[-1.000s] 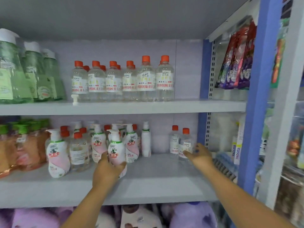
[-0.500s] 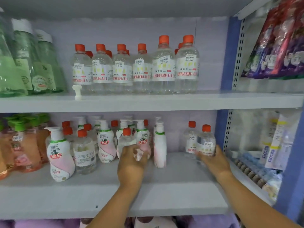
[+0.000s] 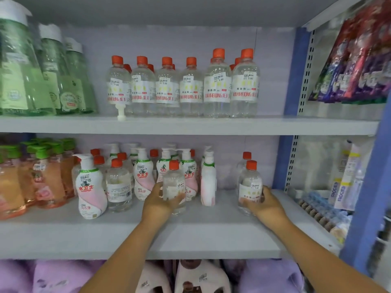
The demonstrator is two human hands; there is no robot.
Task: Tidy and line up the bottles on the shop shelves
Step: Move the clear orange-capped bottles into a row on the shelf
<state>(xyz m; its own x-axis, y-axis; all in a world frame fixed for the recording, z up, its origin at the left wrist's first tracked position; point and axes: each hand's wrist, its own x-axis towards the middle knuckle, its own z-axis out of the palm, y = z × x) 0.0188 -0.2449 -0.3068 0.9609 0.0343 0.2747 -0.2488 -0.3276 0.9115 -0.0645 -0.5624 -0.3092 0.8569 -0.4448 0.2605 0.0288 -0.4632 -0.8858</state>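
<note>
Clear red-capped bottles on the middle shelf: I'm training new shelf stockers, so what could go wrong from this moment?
1. The left hand grips a clear bottle right in front of tightly packed pump bottles; pushing it back could topple them.
2. The right hand holds another clear bottle with a second one just behind; a knock might tip it.
3. A loose white pump head stands at the upper shelf edge and could fall.

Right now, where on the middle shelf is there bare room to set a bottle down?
The front strip of the middle shelf is bare, as is the gap between the white pump bottle and the bottle in the right hand. Left of that, it is crowded.
</note>
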